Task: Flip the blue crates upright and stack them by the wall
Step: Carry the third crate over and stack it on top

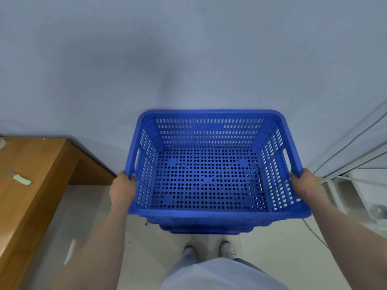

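An upright blue crate (211, 176) with perforated walls and floor fills the middle of the head view, its open top facing me and its far side close to the pale wall (188, 59). My left hand (123, 187) grips its left rim near the front corner. My right hand (304, 182) grips the right rim opposite. Beneath the front edge show the rims of more blue crates (206, 226), stacked under the one I hold. I cannot tell whether the top crate rests fully on them.
A wooden table (31, 185) stands at the left with a small pale-green object (22, 180) on it. At the right are a white metal frame (343, 185) and cables (314, 233). Tiled floor (146, 248) and my shoes (227, 250) lie below the crates.
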A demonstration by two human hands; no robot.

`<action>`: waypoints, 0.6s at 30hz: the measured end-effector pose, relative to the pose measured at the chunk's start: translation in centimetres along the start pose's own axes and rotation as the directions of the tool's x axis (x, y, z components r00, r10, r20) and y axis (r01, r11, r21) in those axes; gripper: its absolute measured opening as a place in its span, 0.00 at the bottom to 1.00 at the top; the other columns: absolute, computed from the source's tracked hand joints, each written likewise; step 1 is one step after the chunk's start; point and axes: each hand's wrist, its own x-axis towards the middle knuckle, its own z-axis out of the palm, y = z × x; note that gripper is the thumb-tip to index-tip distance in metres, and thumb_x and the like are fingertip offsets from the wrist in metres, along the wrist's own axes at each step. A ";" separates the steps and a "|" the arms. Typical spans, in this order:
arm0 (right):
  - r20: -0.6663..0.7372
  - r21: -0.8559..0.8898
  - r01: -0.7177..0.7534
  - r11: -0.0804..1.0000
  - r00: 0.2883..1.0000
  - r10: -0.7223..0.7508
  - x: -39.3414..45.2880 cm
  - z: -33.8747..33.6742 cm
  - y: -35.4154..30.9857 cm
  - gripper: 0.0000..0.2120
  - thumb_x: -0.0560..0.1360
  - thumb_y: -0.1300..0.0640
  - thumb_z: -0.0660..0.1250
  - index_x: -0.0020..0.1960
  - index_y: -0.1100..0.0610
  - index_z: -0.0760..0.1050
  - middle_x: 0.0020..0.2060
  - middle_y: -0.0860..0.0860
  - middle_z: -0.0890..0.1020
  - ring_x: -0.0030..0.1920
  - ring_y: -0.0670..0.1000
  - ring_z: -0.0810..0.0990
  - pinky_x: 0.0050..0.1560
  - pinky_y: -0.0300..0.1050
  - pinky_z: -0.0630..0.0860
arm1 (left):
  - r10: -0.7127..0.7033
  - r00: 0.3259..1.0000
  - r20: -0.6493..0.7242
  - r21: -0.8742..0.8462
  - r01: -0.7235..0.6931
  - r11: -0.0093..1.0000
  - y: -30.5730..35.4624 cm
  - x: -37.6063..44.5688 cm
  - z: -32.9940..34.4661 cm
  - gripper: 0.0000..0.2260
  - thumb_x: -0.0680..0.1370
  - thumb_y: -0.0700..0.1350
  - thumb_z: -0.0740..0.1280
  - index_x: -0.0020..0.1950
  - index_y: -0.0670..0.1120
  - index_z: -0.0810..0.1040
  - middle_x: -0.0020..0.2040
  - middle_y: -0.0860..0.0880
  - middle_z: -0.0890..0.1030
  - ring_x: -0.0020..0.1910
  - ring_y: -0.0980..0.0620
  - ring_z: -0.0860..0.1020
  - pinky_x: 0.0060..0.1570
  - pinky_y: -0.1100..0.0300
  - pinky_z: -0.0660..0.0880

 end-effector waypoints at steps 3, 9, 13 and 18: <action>-0.038 -0.032 0.023 0.999 0.999 -0.024 -0.4 0.0 -0.4 0.16 0.79 0.49 0.61 0.53 0.63 0.71 0.43 0.63 0.79 0.41 0.62 0.78 0.44 0.54 0.76 | 0.028 0.999 -0.017 0.019 -0.028 0.999 0.1 0.1 0.0 0.12 0.81 0.51 0.62 0.49 0.41 0.69 0.49 0.36 0.81 0.47 0.34 0.80 0.47 0.45 0.77; -0.044 -0.062 0.027 0.998 0.999 -0.030 0.0 -0.1 -0.7 0.17 0.79 0.51 0.62 0.55 0.67 0.72 0.47 0.65 0.79 0.45 0.65 0.79 0.44 0.53 0.74 | 0.034 0.999 -0.029 0.026 -0.034 0.999 0.3 0.2 0.3 0.12 0.81 0.50 0.61 0.49 0.40 0.69 0.46 0.38 0.79 0.43 0.36 0.79 0.42 0.47 0.75; -0.043 -0.077 0.003 0.997 0.999 -0.006 0.1 -0.1 -0.8 0.18 0.79 0.51 0.61 0.56 0.67 0.72 0.48 0.66 0.79 0.42 0.62 0.76 0.43 0.51 0.72 | 0.036 0.999 -0.041 0.026 -0.035 0.999 0.3 0.1 0.3 0.12 0.81 0.50 0.61 0.49 0.40 0.70 0.45 0.40 0.79 0.43 0.36 0.79 0.41 0.48 0.75; -0.036 -0.094 0.002 0.996 0.999 -0.005 0.1 -0.1 -0.9 0.17 0.80 0.51 0.60 0.56 0.66 0.69 0.47 0.65 0.78 0.40 0.60 0.72 0.41 0.50 0.70 | 0.033 0.999 0.001 0.045 -0.033 0.998 0.2 0.1 0.2 0.12 0.81 0.50 0.60 0.51 0.41 0.68 0.46 0.39 0.78 0.42 0.39 0.76 0.41 0.48 0.74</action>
